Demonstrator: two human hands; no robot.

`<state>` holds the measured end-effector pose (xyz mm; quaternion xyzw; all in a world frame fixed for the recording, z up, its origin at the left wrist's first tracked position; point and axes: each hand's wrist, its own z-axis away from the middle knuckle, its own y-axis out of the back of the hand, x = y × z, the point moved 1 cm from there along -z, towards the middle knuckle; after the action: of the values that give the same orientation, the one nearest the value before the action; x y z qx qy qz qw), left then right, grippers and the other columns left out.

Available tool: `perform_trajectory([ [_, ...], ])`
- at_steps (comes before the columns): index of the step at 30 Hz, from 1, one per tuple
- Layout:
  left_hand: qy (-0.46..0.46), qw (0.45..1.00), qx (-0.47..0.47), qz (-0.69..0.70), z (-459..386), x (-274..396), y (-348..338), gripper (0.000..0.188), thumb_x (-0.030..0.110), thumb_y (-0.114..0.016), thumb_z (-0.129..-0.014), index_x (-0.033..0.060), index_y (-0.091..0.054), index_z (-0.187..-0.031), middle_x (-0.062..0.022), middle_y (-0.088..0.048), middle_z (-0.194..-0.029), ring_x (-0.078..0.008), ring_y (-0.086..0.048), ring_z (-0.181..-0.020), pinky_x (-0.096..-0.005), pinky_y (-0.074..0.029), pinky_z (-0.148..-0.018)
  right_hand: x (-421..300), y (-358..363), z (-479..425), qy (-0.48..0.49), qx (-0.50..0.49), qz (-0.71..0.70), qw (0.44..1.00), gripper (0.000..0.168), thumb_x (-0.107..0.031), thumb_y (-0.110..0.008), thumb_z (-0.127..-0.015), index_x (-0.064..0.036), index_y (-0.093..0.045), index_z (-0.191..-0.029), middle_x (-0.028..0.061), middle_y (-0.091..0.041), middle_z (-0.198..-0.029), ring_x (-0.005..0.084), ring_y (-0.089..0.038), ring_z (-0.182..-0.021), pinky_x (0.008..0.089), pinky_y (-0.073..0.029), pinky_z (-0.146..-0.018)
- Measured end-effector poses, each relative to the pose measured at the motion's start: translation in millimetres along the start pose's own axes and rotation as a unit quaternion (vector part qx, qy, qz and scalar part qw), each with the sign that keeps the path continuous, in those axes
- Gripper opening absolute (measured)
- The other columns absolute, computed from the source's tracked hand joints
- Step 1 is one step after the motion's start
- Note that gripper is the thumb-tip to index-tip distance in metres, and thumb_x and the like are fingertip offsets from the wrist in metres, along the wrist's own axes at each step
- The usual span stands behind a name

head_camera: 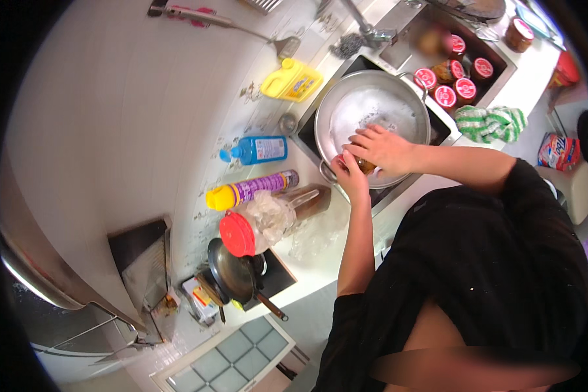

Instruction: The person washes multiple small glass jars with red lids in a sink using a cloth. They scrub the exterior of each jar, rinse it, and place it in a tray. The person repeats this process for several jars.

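Note:
A wide metal basin (343, 105) with loop handles sits over one bowl of the double sink, with wet foam and suds on its bottom. Over its near edge, my left hand (352, 174) grips a small glass jar (365, 166) by its red-lidded end. My right hand (384, 149) lies across the same jar, palm down with fingers spread, partly hiding it. In the other sink bowl stand several jars (445, 96) with red and white lids and dark contents; one lies tilted. Another lidded jar (520, 34) stands on the counter beyond.
A green-striped cloth (491, 124) lies beside the sink. Along the wall are a yellow jug (292, 81), a blue pump bottle (259, 150), a purple spray can (257, 188) and a red-lidded container (237, 233). A faucet (379, 35) rises behind the sink. A wok (232, 269) rests farther left.

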<state>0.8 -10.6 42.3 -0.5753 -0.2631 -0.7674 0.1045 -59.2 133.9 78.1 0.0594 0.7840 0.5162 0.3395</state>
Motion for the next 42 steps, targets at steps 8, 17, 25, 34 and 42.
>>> perform_trajectory([
  [8,-0.196,0.930,-0.020,-0.310,9,53,-17,0.056,0.047,-0.056,-0.093,-0.0005,-0.049,-0.122,-0.0247,-0.063,-0.108,-0.0355,-0.062,-0.099,-0.0418,-0.048,-0.085,13,-10,16,-0.096,0.118,-0.196,0.969,0.081,-0.022,-0.080,-0.065,-0.007,-0.039,-0.133,0.0137,-0.054,-0.115,0.0328,-0.053,-0.108,0.0424,-0.042,-0.093],
  [17,-0.081,0.975,-0.203,0.024,13,52,-67,0.051,0.025,-0.059,-0.096,-0.0032,-0.040,-0.134,-0.0170,-0.056,-0.118,-0.0191,-0.063,-0.082,-0.0280,-0.054,-0.065,59,46,75,-0.230,0.281,-0.436,0.824,0.088,-0.020,-0.088,-0.062,-0.004,-0.039,-0.132,0.0148,-0.053,-0.121,0.0216,-0.052,-0.116,0.0349,-0.042,-0.101],
  [25,0.003,0.976,-0.219,-0.002,28,37,-132,0.017,0.014,-0.059,-0.095,-0.0014,-0.062,-0.090,-0.0065,-0.064,-0.079,-0.0136,-0.061,-0.072,-0.0277,-0.052,-0.069,160,93,151,-0.301,0.335,-0.347,0.822,0.089,-0.016,-0.087,-0.065,-0.004,-0.034,-0.135,0.0111,-0.055,-0.121,0.0189,-0.056,-0.112,0.0342,-0.045,-0.100],
  [34,-0.118,0.926,-0.353,0.060,54,79,-274,0.039,0.004,-0.056,-0.094,-0.0041,-0.046,-0.131,-0.0132,-0.054,-0.125,-0.0188,-0.052,-0.117,-0.0336,-0.042,-0.100,227,147,231,-0.305,0.302,-0.465,0.775,0.092,-0.016,-0.086,-0.064,-0.008,-0.033,-0.140,0.0094,-0.051,-0.129,0.0192,-0.048,-0.123,0.0352,-0.036,-0.108],
  [42,-0.202,0.903,-0.376,0.054,55,136,-330,0.059,0.009,-0.061,-0.092,-0.0033,-0.034,-0.143,-0.0150,-0.052,-0.132,-0.0205,-0.052,-0.121,-0.0353,-0.039,-0.105,229,167,212,-0.242,0.214,-0.646,0.691,0.094,-0.011,-0.083,-0.069,-0.006,-0.028,-0.145,0.0087,-0.049,-0.133,0.0178,-0.046,-0.125,0.0358,-0.035,-0.108],
])
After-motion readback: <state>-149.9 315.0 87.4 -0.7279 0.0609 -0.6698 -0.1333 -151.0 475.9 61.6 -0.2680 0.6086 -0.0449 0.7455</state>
